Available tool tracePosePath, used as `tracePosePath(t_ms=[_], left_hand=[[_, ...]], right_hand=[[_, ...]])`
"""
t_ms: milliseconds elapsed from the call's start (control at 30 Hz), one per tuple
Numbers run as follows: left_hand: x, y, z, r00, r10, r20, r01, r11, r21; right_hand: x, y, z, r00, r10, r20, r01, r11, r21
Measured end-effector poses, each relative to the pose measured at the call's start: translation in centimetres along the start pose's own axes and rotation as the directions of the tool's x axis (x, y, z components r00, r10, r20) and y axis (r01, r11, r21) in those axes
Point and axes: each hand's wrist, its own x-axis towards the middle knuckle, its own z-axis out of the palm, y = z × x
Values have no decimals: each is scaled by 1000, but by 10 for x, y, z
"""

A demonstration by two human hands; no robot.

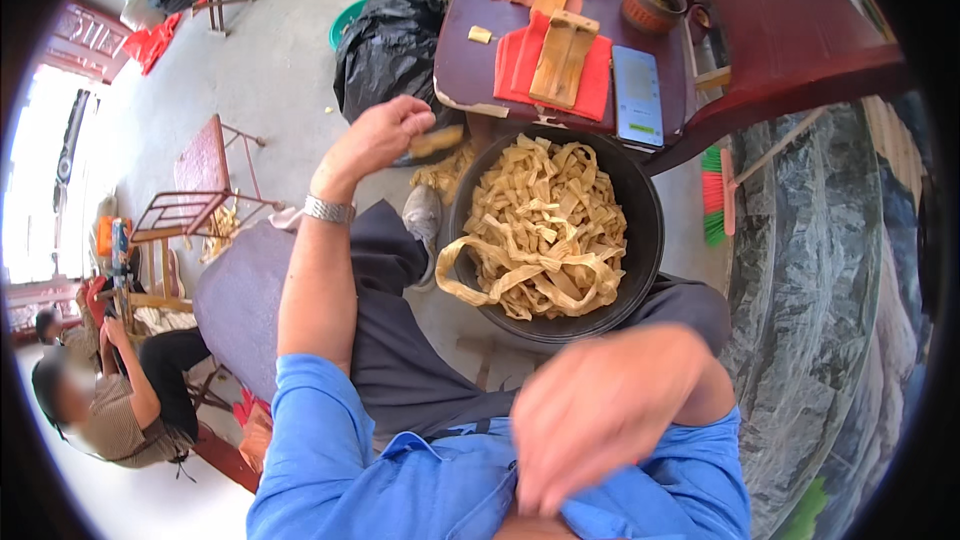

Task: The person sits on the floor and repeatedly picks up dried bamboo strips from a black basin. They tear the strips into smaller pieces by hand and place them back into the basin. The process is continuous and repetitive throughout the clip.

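My left hand point(382, 127), with a metal-band watch on its wrist, is raised over a black plastic bag point(390, 49). Just under its curled fingers is a short, blurred tan strip point(436, 141); whether they grip it is unclear. My right hand point(607, 405) is strongly blurred in front of my chest, fingers bent down, and what it may hold is hidden. Between my knees stands a black basin point(651, 240) heaped with pale tan, flat, knotted strips point(547, 225), apparently dried plant leaf. One long strip point(457, 270) loops over the near left rim.
A dark red chair seat point(465, 52) bears red cloth point(510, 64), a wooden block tool point(566, 60), a phone point(637, 94) and a brown pot point(652, 4). Right is a broom point(727, 195) beside plastic sheeting point(810, 262). A seated person point(127, 412) is at left, near a metal-framed chair point(202, 172).
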Motion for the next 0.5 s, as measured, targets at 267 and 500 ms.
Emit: tracePosePath(t_ms=[267, 500], left_hand=[[-7, -22, -8, 994, -50, -101, 52, 999, 10], [-52, -15, 1, 984, -171, 44, 176, 960, -215]], right_hand=[[79, 29, 105, 932, -13, 363, -59, 981, 186], [94, 43, 143, 932, 14, 363, -90, 977, 195]])
